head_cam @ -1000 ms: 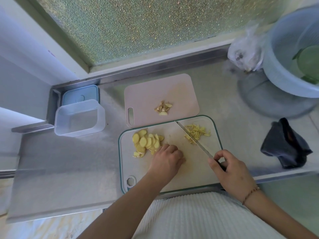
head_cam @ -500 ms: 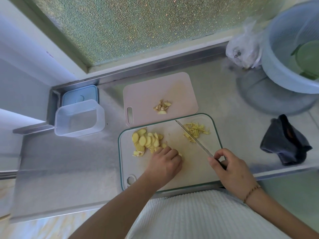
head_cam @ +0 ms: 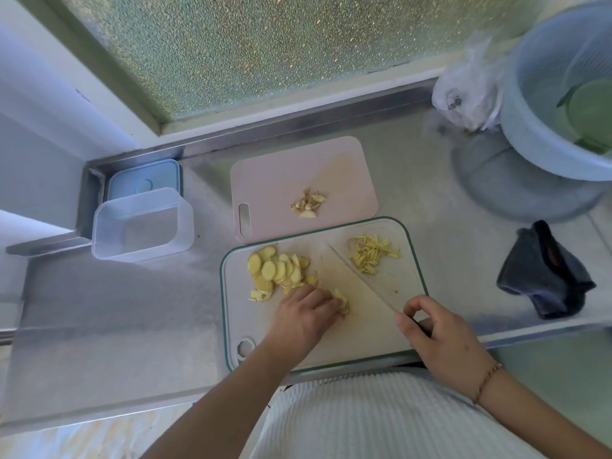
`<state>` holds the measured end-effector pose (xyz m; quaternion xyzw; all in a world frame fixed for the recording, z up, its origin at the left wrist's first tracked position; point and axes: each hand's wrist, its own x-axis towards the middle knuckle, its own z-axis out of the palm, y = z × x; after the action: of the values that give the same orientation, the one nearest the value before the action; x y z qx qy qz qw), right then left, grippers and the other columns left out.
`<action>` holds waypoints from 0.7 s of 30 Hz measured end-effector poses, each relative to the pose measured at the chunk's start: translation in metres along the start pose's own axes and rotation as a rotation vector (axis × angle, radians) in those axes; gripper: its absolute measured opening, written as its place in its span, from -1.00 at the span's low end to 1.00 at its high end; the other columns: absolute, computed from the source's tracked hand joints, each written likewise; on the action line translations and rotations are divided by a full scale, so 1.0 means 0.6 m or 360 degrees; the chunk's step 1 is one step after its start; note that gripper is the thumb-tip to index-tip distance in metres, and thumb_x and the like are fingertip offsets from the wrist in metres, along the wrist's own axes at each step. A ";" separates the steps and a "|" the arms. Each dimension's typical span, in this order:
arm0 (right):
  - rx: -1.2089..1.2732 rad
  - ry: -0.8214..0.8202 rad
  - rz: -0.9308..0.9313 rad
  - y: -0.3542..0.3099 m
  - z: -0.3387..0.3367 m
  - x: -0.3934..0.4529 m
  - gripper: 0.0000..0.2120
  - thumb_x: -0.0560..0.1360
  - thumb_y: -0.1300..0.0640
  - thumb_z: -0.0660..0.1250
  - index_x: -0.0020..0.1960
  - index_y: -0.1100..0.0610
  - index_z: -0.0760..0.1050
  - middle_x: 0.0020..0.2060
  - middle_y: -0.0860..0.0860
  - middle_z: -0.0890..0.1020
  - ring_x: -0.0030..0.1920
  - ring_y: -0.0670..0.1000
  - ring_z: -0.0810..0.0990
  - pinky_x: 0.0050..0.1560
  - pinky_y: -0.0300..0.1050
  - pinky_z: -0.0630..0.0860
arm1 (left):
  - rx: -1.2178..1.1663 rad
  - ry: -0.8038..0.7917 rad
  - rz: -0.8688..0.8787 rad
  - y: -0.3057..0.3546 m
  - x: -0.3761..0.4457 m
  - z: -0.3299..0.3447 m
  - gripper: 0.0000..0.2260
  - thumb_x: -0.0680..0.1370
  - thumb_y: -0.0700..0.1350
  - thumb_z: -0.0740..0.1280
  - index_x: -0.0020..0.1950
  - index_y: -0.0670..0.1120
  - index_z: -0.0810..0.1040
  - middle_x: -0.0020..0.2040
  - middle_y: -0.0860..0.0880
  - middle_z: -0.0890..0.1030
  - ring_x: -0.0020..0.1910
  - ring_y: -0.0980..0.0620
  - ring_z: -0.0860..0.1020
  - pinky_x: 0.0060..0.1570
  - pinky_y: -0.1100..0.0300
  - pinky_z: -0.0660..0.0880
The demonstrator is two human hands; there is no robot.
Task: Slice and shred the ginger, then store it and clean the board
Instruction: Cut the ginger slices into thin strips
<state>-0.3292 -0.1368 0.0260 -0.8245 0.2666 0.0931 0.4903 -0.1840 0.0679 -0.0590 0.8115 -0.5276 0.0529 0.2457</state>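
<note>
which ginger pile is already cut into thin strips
The shredded ginger beyond the knife, at the green-rimmed board's far right; the other piles are round slices and trimmings.

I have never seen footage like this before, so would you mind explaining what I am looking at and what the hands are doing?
There is no machine here. A person wears a camera on the head, so you look down at their own two hands over a steel counter. The left hand pinches a few ginger slices on the white cutting board. The right hand holds a knife. On that board lie a heap of slices and a pile of ginger shreds. Behind it, a pink board carries ginger scraps. To the left stands an open clear box, to the right a dark cloth and a basin.
</note>
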 end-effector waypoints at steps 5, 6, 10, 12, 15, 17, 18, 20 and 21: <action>-0.0042 -0.0069 -0.0037 0.001 0.012 -0.006 -0.79 0.52 -0.11 0.21 -0.15 0.02 0.36 -0.63 -0.03 0.35 -0.57 -0.08 0.25 -0.51 -0.28 0.17 | -0.0068 0.0107 -0.0089 0.007 -0.004 0.017 -0.88 0.58 -0.07 0.43 -0.07 -0.11 0.69 -0.09 -0.03 0.65 -0.19 -0.10 0.59 -0.19 0.06 0.55; -0.0060 -0.0110 -0.0057 0.000 0.016 -0.009 -0.77 0.51 -0.14 0.18 -0.14 0.01 0.35 -0.62 -0.03 0.35 -0.57 -0.08 0.24 -0.50 -0.27 0.16 | -0.0084 0.0132 -0.0125 0.010 -0.005 0.021 -0.89 0.57 -0.09 0.44 -0.09 -0.11 0.70 -0.09 -0.03 0.66 -0.18 -0.10 0.59 -0.19 0.06 0.55; -0.0189 -0.0247 -0.0077 0.003 0.034 -0.020 -0.79 0.54 -0.18 0.15 -0.10 -0.05 0.31 -0.58 -0.02 0.40 -0.56 -0.07 0.29 -0.51 -0.26 0.21 | -0.0163 0.0221 -0.0216 0.020 -0.009 0.035 -0.96 0.54 -0.18 0.47 -0.06 -0.12 0.72 -0.03 -0.04 0.69 -0.07 -0.10 0.64 -0.06 0.07 0.57; -0.0161 -0.0216 -0.0043 0.001 0.031 -0.017 -0.75 0.50 -0.22 0.12 -0.11 -0.03 0.32 -0.59 -0.03 0.37 -0.56 -0.07 0.28 -0.51 -0.28 0.18 | -0.0197 0.0255 -0.0219 0.020 -0.010 0.039 -0.96 0.54 -0.18 0.49 -0.08 -0.13 0.72 -0.05 -0.04 0.69 -0.09 -0.07 0.64 -0.02 0.07 0.57; -0.0152 -0.0214 -0.0017 -0.002 0.015 -0.009 -0.66 0.44 -0.30 0.08 -0.11 -0.03 0.33 -0.60 -0.01 0.34 -0.56 -0.08 0.26 -0.50 -0.24 0.17 | -0.0221 0.0274 -0.0210 0.027 -0.002 0.046 -0.94 0.52 -0.17 0.52 -0.12 -0.14 0.72 -0.08 -0.03 0.69 -0.12 -0.03 0.64 -0.03 0.08 0.57; -0.0177 -0.0238 -0.0023 0.001 0.006 -0.008 -0.66 0.46 -0.33 0.05 -0.11 -0.06 0.32 -0.59 0.01 0.35 -0.56 -0.09 0.25 -0.50 -0.21 0.19 | -0.0256 0.0277 -0.0221 0.034 0.004 0.050 -0.94 0.52 -0.17 0.52 -0.12 -0.15 0.72 -0.09 -0.04 0.69 -0.12 -0.03 0.64 -0.03 0.07 0.57; -0.0188 -0.0245 -0.0015 0.003 0.003 -0.007 -0.66 0.47 -0.35 0.02 -0.11 -0.09 0.30 -0.59 0.02 0.35 -0.57 -0.09 0.24 -0.50 -0.20 0.19 | -0.0268 0.0265 -0.0223 0.037 0.006 0.052 -0.94 0.52 -0.18 0.52 -0.12 -0.16 0.71 -0.10 -0.05 0.69 -0.13 -0.04 0.64 -0.04 0.06 0.57; -0.0219 -0.0261 0.0029 0.007 0.000 -0.004 -0.68 0.47 -0.36 -0.02 -0.11 -0.13 0.27 -0.60 0.01 0.35 -0.57 -0.08 0.26 -0.50 -0.18 0.21 | -0.0288 0.0237 -0.0234 0.041 0.009 0.052 -0.93 0.52 -0.20 0.52 -0.13 -0.19 0.70 -0.12 -0.08 0.66 -0.14 -0.08 0.61 -0.04 0.03 0.56; -0.0256 -0.0283 0.0055 0.007 -0.001 -0.002 -0.67 0.45 -0.36 -0.04 -0.12 -0.13 0.26 -0.59 0.00 0.37 -0.57 -0.07 0.29 -0.49 -0.17 0.23 | -0.0300 0.0229 -0.0248 0.043 0.009 0.051 -0.93 0.52 -0.21 0.52 -0.13 -0.20 0.69 -0.11 -0.10 0.65 -0.12 -0.10 0.60 -0.03 0.03 0.55</action>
<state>-0.3326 -0.1385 0.0233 -0.8449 0.2281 0.1954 0.4426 -0.2099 0.0411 -0.0751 0.8174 -0.4467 0.0421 0.3614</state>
